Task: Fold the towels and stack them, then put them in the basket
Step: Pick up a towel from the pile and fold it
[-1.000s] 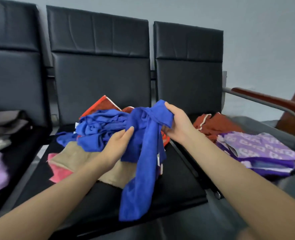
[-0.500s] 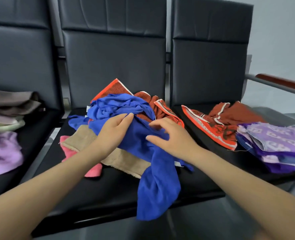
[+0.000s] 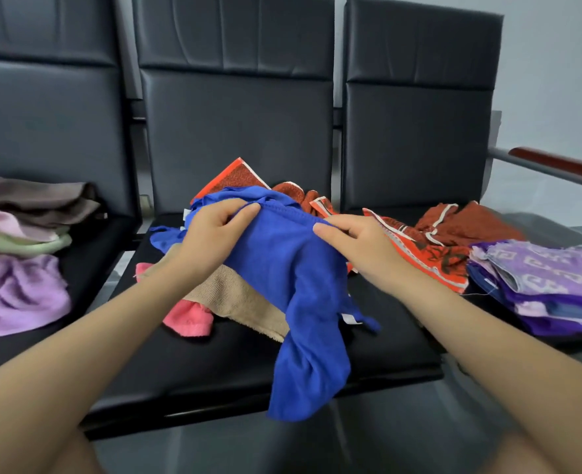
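Black seat [image 3: 214,364]: blue towel [image 3: 293,285] hanging lengthwise.

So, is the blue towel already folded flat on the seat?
No, the blue towel is bunched, gripped along its top edge by the left hand and right hand, its lower end hanging over the seat edge.

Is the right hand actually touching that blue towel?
Touching. The head view shows the right hand with fingers curled over the top edge of the blue towel, pinching it.
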Demonstrator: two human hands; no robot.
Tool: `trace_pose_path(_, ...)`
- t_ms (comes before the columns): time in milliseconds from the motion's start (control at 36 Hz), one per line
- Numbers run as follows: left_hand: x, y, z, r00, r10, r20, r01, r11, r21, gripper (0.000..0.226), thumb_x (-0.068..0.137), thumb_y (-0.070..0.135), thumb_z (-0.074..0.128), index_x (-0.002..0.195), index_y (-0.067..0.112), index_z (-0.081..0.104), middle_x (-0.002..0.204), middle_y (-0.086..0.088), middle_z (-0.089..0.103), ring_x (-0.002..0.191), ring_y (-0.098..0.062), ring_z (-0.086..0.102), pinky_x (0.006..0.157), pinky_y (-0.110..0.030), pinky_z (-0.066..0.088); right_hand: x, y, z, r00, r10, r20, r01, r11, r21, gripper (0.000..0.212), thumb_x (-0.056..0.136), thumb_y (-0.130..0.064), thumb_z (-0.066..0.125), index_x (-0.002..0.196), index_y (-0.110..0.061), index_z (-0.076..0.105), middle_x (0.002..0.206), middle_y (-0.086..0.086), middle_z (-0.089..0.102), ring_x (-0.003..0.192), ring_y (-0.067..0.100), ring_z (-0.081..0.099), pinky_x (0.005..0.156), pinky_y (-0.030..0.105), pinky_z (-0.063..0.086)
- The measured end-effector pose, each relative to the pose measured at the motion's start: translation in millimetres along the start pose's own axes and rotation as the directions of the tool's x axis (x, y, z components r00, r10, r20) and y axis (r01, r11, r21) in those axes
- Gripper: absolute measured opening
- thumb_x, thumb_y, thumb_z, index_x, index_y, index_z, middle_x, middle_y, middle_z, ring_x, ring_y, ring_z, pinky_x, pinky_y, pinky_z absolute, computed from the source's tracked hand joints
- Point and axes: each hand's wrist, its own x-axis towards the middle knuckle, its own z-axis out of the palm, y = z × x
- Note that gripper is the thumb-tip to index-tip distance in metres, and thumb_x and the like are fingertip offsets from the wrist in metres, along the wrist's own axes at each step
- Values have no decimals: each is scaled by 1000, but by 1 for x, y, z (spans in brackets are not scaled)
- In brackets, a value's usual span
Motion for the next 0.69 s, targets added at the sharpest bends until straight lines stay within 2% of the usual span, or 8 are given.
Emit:
trace_pose_path(111,-4,8,-14,991,80,111,-88,993,75,40,93,26,61,57,14,51,55,9,35,54,-5,32,53,-20,27,0,-15,-6,986,102,-131,-74,976,206,29,96,-21,56,80,2,61,76,9,56,73,15,50,66,29,41)
trace_pose_path(194,-11,13,-22,958,-43,282,4,991,136,54,86,33,70,52,11,35,53,1,31,51,-8,28,51,-22,25,5,-21,-14,943,230,-241,-142,932,333,20,87,-34,60,76,-20,70,89,8,67,87,22,60,79,37,48)
trace_pose_path(250,-16,14,-28,914,-169,369,125,982,141,63,76,49,75,55,0,41,57,-8,41,55,-14,37,56,-28,31,6,-28,-22,893,332,-303,-176,879,444,24,80,-38,61,61,-24,67,76,6,62,78,23,57,72,37,44)
trace_pose_path(306,-20,13,-37,883,-223,414,190,974,119,77,63,65,71,73,-10,55,68,-16,54,64,-18,47,65,-34,37,5,-36,-33,827,424,-369,-176,819,546,35,85,-33,63,53,-21,59,60,2,50,63,20,46,62,32,36)
trace_pose_path(389,-26,17,-52,907,-194,373,215,977,-15,82,64,67,70,89,-10,57,81,-10,58,79,-17,51,77,-37,39,0,-42,-46,794,465,-393,-138,766,627,30,87,-28,63,61,-21,50,64,5,41,61,19,38,53,27,27)
trace_pose_path(500,-32,33,-62,929,-226,292,298,926,-232,30,96,33,55,100,6,69,97,-4,71,89,-18,63,85,-36,47,-5,-45,-53,782,486,-391,-150,754,640,23,94,-23,62,71,-16,60,61,-1,60,57,13,57,54,20,43)
trace_pose_path(611,-35,56,-71,935,-285,209,351,817,-458,31,101,31,45,91,23,73,94,5,74,90,-13,67,74,-27,51,-8,-59,-56,815,504,-286,-239,742,626,21,94,-26,62,80,-12,67,68,-1,71,68,16,67,65,24,52)
trace_pose_path(694,-34,72,-80,913,-372,167,395,704,-591,31,96,44,48,102,22,70,99,7,73,95,-12,68,80,-26,50,-11,-71,-55,860,492,-135,-294,694,657,28,95,-29,59,105,-6,70,102,10,74,97,23,71,92,33,54)
